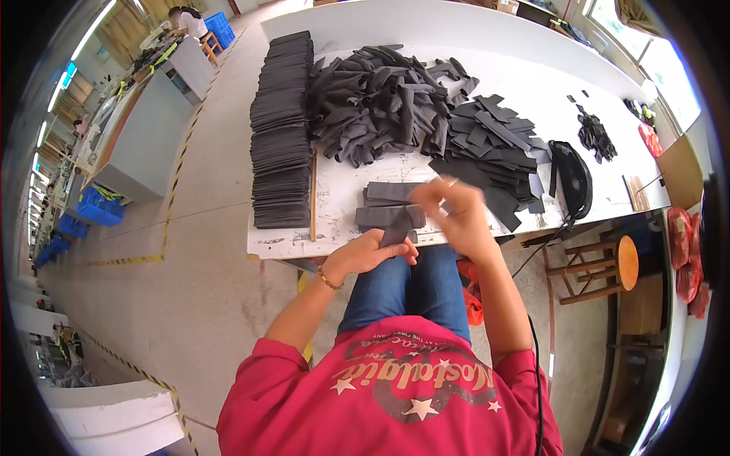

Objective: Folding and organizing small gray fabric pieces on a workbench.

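While the left hand (368,252) holds a dark strip (397,228) over the near edge of the counter (339,175), its long axis slanting away and rightward, the blurred right hand (461,216) hangs just right of it, grip impossible to tell

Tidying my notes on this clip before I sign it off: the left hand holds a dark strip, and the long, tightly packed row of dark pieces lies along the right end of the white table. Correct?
Not quite: the head view shows the long row of dark pieces along the left end of the white table. The left hand does hold a dark strip.
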Demonstrator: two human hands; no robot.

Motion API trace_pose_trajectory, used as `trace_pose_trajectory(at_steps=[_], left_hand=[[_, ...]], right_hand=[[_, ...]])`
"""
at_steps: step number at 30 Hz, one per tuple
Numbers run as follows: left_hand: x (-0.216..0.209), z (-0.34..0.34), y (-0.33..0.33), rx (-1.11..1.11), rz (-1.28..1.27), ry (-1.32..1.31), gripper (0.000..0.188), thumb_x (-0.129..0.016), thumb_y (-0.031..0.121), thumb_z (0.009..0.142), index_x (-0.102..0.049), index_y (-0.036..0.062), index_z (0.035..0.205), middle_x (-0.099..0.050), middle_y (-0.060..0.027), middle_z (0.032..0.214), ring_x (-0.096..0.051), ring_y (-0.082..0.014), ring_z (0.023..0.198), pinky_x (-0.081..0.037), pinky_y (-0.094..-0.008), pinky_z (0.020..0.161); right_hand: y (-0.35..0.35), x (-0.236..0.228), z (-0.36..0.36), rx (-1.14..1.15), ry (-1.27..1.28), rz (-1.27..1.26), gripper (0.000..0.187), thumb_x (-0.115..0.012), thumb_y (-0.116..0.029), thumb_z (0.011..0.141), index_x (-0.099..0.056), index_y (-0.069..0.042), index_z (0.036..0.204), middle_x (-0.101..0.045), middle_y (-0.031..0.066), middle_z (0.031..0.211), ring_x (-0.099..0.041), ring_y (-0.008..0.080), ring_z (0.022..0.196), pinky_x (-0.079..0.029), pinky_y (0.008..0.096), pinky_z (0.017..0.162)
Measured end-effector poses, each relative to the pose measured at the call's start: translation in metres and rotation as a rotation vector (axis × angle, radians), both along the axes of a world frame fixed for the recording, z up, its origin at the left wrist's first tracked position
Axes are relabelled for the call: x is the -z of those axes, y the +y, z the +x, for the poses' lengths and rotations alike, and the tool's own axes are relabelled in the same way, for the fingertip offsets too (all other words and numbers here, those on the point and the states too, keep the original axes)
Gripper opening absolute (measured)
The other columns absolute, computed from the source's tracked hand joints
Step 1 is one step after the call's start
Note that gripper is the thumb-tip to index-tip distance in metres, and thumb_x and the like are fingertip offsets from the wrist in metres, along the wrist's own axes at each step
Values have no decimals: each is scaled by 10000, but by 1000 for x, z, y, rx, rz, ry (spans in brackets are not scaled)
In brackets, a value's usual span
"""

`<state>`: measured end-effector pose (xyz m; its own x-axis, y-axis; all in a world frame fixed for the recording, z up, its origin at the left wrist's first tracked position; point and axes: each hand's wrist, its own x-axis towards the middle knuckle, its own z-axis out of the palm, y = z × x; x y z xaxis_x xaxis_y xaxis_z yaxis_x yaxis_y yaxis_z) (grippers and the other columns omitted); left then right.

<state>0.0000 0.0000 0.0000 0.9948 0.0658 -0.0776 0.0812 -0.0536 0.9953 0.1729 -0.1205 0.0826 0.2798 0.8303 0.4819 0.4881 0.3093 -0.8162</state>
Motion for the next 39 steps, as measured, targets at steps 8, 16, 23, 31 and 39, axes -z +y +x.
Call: trace_pose_trajectory(at_steps=[8, 16, 23, 31, 39], left_hand=[[2, 1, -12, 16, -234, -17, 244, -560, 219, 990, -648, -1, 1050, -702, -87, 952, -654, -149, 941, -490, -271, 858], [-9, 2, -14, 40, -291, -17, 288, -571, 254, 984, -651, -7, 1077, -699, -90, 952, -658, -158, 928, -492, -271, 849], [-6, 5, -14, 37, -351, 1, 267, -566, 223, 987, -647, -16, 1075, -696, -97, 958, -666, -164, 928, -503, -273, 852], [-2, 6, -14, 64, -349, 23, 249, -564, 205, 987, -647, -18, 1060, -695, -104, 947, -673, -177, 939, -508, -274, 850], [5, 2, -9, -183, -575, -183, 274, -552, 206, 985, -641, -42, 1058, -702, -174, 956, -671, -255, 982, -514, -345, 886]], right_hand=[[-10, -14, -14, -67, -68, -184, 291, -782, -45, 745, -597, -7, 967, -585, 35, 814, -562, 141, 755, -476, 287, 723], [-8, 13, -11, -24, 359, -72, 151, -735, -92, 835, -619, 3, 819, -598, 26, 743, -552, 84, 723, -469, 268, 676], [-13, -3, -14, 46, 221, 56, 310, -496, 102, 812, -587, -5, 1088, -605, 95, 1024, -592, 181, 868, -469, 281, 793], [-12, -13, -6, -90, -62, -116, 136, -726, 29, 735, -641, -21, 829, -560, 96, 982, -565, 187, 905, -455, 282, 812], [-19, 14, -8, 116, 355, -45, 237, -708, -70, 855, -523, -20, 995, -580, 36, 877, -541, 105, 775, -466, 263, 728]])
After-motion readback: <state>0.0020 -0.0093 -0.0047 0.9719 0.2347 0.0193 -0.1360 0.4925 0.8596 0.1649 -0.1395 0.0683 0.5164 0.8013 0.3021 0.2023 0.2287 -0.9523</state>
